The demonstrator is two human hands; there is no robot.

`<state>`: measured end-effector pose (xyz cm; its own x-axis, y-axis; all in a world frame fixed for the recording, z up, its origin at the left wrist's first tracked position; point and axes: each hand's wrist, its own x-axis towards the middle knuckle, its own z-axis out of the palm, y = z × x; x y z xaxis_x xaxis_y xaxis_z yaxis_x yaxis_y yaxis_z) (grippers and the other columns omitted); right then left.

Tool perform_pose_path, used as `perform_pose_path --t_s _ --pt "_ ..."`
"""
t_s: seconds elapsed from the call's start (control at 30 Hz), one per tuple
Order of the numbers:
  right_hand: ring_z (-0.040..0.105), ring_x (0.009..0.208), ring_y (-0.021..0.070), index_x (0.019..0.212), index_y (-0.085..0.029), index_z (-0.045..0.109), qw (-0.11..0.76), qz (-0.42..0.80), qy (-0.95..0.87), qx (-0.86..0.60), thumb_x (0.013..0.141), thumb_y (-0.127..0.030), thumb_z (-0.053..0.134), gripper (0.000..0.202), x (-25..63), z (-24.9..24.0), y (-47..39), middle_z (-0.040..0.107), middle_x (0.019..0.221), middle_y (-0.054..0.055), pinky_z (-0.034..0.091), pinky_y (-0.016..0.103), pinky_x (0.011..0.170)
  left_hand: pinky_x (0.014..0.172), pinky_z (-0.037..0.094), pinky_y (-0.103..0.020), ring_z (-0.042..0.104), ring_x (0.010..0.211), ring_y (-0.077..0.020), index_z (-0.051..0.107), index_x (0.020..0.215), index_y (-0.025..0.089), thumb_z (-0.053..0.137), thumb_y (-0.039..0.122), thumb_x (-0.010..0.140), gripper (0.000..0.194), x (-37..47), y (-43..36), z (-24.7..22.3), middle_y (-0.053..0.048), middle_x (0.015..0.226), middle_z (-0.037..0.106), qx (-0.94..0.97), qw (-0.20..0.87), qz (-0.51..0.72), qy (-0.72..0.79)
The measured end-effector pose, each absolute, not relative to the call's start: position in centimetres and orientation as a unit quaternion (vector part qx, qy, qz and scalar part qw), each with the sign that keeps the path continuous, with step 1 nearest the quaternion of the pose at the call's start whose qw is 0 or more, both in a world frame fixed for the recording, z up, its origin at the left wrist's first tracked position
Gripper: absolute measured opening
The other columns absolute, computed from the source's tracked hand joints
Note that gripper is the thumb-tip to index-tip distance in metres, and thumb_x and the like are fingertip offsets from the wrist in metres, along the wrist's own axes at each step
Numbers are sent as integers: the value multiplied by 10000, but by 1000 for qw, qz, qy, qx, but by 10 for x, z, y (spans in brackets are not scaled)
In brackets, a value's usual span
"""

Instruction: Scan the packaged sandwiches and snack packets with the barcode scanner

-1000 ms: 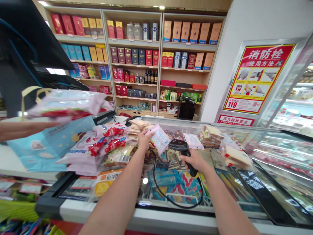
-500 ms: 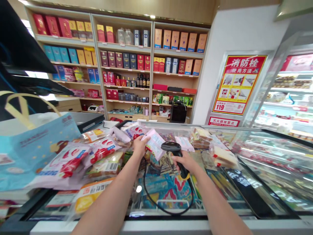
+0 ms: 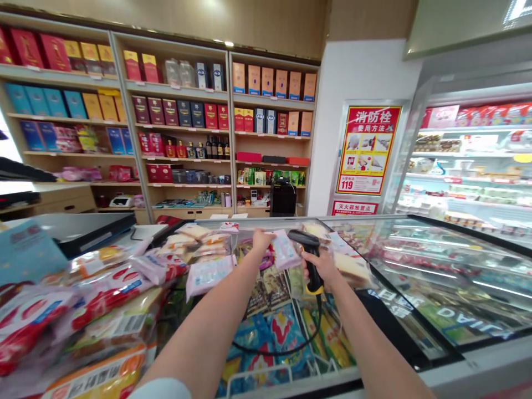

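My left hand (image 3: 262, 239) reaches forward over the glass-topped chest freezer, its fingers closed on the edge of a small pink-white bread packet (image 3: 286, 250). My right hand (image 3: 320, 266) grips a black barcode scanner (image 3: 312, 260) by its handle, with the head close beside that packet. The scanner's cord (image 3: 286, 352) loops down over the glass. Another pink-white packet (image 3: 211, 273) lies left of my left forearm, in front of several wrapped sandwiches (image 3: 195, 242). By my right hand lies a wrapped sandwich (image 3: 351, 267).
Red-and-pink bread bags (image 3: 112, 282) and a yellow-orange packet (image 3: 97, 374) pile up at the left, beside a light blue bag (image 3: 29, 249). Below the glass are blue ice-cream packs (image 3: 286, 327). Shelves of boxes (image 3: 178, 111) stand behind; a refrigerated case (image 3: 477, 160) is at right.
One pink packet has left my left hand and lies to the left. My left hand has moved to another pink packet beside the scanner. The view has turned right.
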<state>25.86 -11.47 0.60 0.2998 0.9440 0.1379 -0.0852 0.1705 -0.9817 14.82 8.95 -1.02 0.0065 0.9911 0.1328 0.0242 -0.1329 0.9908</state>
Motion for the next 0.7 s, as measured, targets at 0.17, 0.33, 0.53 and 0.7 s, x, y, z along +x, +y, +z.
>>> perform_pose_path --t_s 0.17,0.33,0.53,0.7 --pt "488 349 93 696 -182 517 646 387 -419 -507 594 -495 759 408 264 9 -102 541 477 -56 463 240 385 778 477 -359 671 944 -303 541 868 196 800 111 511 450 168 99 -19 -92 834 674 526 389 532 537" --pt "497 369 99 774 -182 548 670 372 -421 -485 616 -475 751 390 264 -1 -100 553 508 -57 469 240 385 793 467 -365 664 1000 -334 591 908 165 746 78 566 386 186 98 -22 -166 909 697 565 389 478 549" --pt "474 349 106 682 -195 527 654 349 -440 -508 624 -507 722 373 258 -2 -111 513 457 -45 443 246 373 926 425 -414 581 1163 -375 659 950 138 734 132 597 361 196 94 -24 -255 1152 642 621 323 439 563" --pt "486 360 113 632 -201 510 651 325 -459 -510 643 -543 702 393 251 0 -115 523 461 -27 447 256 393 1077 317 -455 399 1362 -369 672 1109 142 626 227 738 383 149 124 -9 -245 1382 519 718 136 375 570"
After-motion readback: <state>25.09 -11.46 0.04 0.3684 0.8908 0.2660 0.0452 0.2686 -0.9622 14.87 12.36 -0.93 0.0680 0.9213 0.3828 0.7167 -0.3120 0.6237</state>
